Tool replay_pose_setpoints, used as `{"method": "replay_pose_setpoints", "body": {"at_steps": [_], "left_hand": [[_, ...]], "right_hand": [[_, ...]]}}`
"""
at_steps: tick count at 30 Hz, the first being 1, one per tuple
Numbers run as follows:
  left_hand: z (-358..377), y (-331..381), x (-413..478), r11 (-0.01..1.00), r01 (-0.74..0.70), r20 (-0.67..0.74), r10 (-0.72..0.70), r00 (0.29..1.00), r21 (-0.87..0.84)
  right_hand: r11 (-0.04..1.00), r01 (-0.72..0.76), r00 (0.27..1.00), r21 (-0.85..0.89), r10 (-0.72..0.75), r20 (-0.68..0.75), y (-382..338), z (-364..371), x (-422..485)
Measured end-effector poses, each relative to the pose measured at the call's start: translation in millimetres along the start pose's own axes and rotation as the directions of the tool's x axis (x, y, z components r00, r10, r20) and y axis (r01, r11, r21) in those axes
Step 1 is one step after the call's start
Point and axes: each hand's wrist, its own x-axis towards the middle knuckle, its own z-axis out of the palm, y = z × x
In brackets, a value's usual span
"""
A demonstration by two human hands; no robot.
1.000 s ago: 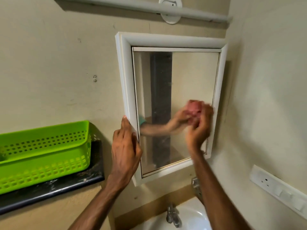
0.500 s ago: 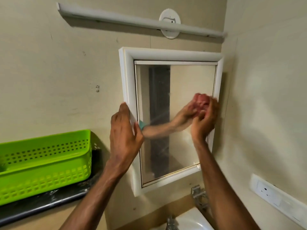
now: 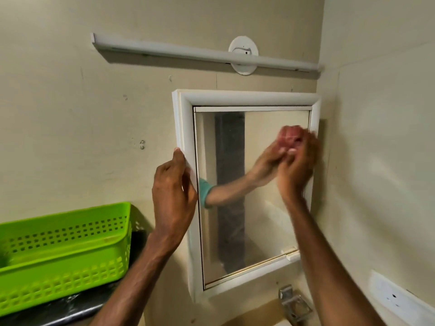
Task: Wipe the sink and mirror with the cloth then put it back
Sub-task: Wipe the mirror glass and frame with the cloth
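A white-framed mirror hangs on the cream wall. My right hand grips a bunched red cloth and presses it on the glass near the mirror's upper right corner; the hand is blurred by motion. Its reflection shows in the glass. My left hand holds the mirror's left frame edge, fingers straight against it. Only a sliver of the sink shows at the bottom edge.
A green plastic basket sits on a dark shelf at the lower left. A light bar runs above the mirror. A metal holder is below the mirror, and a wall socket is at the lower right.
My right hand has moved the cloth up and rightward across the glass. The view has tilted up, so the tap and most of the sink dropped out of sight. My left hand stays on the frame.
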Motion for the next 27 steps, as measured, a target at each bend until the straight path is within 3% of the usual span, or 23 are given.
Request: {"method": "replay_pose_setpoints", "body": {"at_steps": [2,3,4,5,6,7,9,12,14,15,16,17,19,20,21,22,24,25,27], "left_hand": [[4,3,-3,0.999,0.032,-0.020,-0.031,0.999,0.015],[6,3,-5,0.999,0.053,-0.025,-0.052,0.998,0.008],[7,3,-5,0.997,0.075,-0.031,-0.075,0.997,-0.017],[7,3,-5,0.995,0.092,-0.032,-0.093,0.995,-0.048],[7,2,-4,0.992,0.098,-0.025,-0.100,0.995,-0.074],[6,1,-4,0.992,0.093,-0.015,-0.095,0.995,-0.090],[3,0,-3,0.990,0.082,-0.009,-0.083,0.996,-0.112],[3,3,-2,0.991,0.102,-0.005,-0.103,0.995,-0.086],[5,7,-3,0.993,0.118,-0.017,-0.118,0.993,-0.032],[7,10,-4,0.991,0.135,-0.032,-0.135,0.990,-0.009],[9,13,-5,0.988,0.156,-0.052,-0.155,0.986,0.003],[11,16,-6,0.984,0.178,-0.071,-0.177,0.982,0.006],[14,17,-6,0.978,0.207,-0.088,-0.206,0.974,0.002],[15,17,-6,0.975,0.220,-0.086,-0.219,0.972,0.000],[16,17,-7,0.974,0.226,-0.080,-0.224,0.971,0.006],[15,17,-7,0.975,0.220,-0.068,-0.218,0.974,0.021],[12,17,-7,0.979,0.199,-0.040,-0.198,0.979,0.040],[11,18,-7,0.981,0.191,-0.025,-0.190,0.982,0.044],[9,20,-6,0.981,0.182,-0.002,-0.183,0.983,0.061]], "right_hand": [[0.975,0.211,0.974,0.070,-0.215,0.067,-55,12,-39],[0.910,0.389,0.901,0.146,-0.408,0.143,-81,16,-58],[0.807,0.548,0.779,0.220,-0.588,0.219,-99,18,-72],[0.710,0.646,0.659,0.281,-0.704,0.264,-109,18,-74],[0.655,0.688,0.599,0.312,-0.756,0.266,-111,19,-63],[0.655,0.688,0.606,0.311,-0.755,0.249,-107,19,-49],[0.756,0.598,0.738,0.268,-0.649,0.183,-86,19,-21],[0.951,0.281,0.957,0.126,-0.288,0.044,-58,21,2],[0.993,0.057,0.997,0.100,-0.050,-0.066,-76,31,-5],[0.992,0.037,0.997,0.120,-0.029,-0.068,-91,34,-15],[0.983,0.114,0.993,0.146,-0.109,-0.040,-105,34,-26],[0.940,0.280,0.957,0.193,-0.288,0.017,-116,33,-37],[0.733,0.620,0.724,0.279,-0.672,0.158,-121,25,-54],[0.642,0.706,0.613,0.299,-0.765,0.197,-112,25,-54],[0.619,0.725,0.587,0.302,-0.785,0.199,-99,27,-48],[0.681,0.671,0.662,0.292,-0.728,0.177,-86,27,-38],[0.867,0.445,0.880,0.225,-0.469,0.069,-50,28,-11],[0.932,0.329,0.941,0.152,-0.337,0.034,-27,23,8],[0.985,0.169,0.986,0.022,-0.169,-0.003,18,7,47]]}}
